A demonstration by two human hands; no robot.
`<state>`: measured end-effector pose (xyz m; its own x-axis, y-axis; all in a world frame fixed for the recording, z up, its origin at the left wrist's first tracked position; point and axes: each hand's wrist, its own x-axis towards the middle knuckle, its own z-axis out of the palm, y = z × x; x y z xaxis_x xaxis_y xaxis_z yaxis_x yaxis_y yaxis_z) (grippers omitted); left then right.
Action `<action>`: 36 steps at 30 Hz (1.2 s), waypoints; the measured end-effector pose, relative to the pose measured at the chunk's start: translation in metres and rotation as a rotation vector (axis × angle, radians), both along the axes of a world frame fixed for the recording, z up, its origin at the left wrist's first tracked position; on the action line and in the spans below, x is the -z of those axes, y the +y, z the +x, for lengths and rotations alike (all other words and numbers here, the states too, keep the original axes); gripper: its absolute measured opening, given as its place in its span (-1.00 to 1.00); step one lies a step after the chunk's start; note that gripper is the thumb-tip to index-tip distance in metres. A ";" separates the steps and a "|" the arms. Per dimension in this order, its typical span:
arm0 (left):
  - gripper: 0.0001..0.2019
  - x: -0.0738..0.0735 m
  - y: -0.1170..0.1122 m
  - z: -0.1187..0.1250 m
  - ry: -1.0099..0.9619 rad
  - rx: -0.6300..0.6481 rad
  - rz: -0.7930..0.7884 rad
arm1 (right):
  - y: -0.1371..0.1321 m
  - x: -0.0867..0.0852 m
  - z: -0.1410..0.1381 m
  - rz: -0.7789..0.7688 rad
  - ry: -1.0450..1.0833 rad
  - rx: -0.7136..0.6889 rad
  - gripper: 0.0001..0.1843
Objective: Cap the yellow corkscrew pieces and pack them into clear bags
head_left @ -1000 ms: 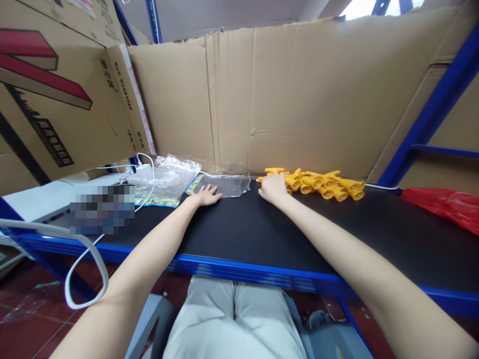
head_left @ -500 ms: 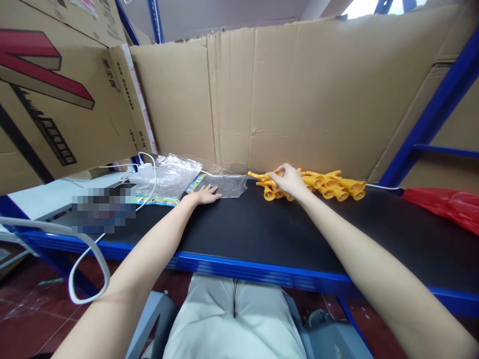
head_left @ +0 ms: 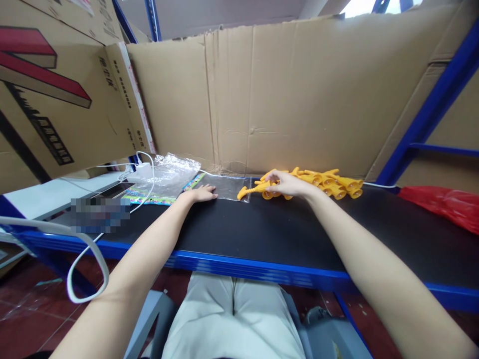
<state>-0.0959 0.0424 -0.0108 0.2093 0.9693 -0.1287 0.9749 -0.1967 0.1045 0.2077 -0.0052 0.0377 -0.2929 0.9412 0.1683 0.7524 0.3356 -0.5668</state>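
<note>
My left hand (head_left: 202,194) lies flat, fingers stretched out, on a clear plastic bag (head_left: 228,187) with a colourful printed strip at its left end. My right hand (head_left: 286,183) is closed on a yellow plastic piece (head_left: 257,188) with a thin stem. Its hooked tip points left and is at the right end of the bag; whether it is inside or on top I cannot tell. Just right of and behind my right hand is a pile of similar yellow plastic pieces (head_left: 337,183) with flared, cup-like ends.
More clear bags (head_left: 170,177) lie on the left, beside a white plug and cable (head_left: 144,170). A blurred-out object (head_left: 101,214) sits at the table's left. A red plastic bag (head_left: 441,202) lies far right. Cardboard (head_left: 299,99) stands behind the black table (head_left: 262,239).
My right hand has moved slightly left and drawn one yellow plastic piece from the pile to the bag's right end. My left hand stays flat on the bag.
</note>
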 end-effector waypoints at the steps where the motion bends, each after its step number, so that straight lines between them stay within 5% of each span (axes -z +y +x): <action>1: -0.32 -0.001 -0.001 0.001 0.001 -0.004 -0.011 | -0.001 -0.001 0.001 -0.025 -0.023 -0.002 -0.66; 14: -0.42 -0.002 0.000 0.003 -0.041 0.025 0.012 | -0.006 -0.005 -0.002 -0.095 -0.226 0.035 -0.67; 25: -0.51 -0.007 -0.007 0.009 -0.075 0.046 0.134 | -0.009 0.011 -0.031 0.163 -0.228 0.071 -0.77; 31: -0.33 -0.004 -0.021 0.035 -0.175 0.087 0.268 | -0.004 0.019 -0.032 0.179 -0.180 0.011 -0.71; 36: -0.48 -0.007 -0.029 0.058 -0.087 0.154 0.296 | -0.003 0.019 -0.028 0.192 -0.165 -0.008 -0.65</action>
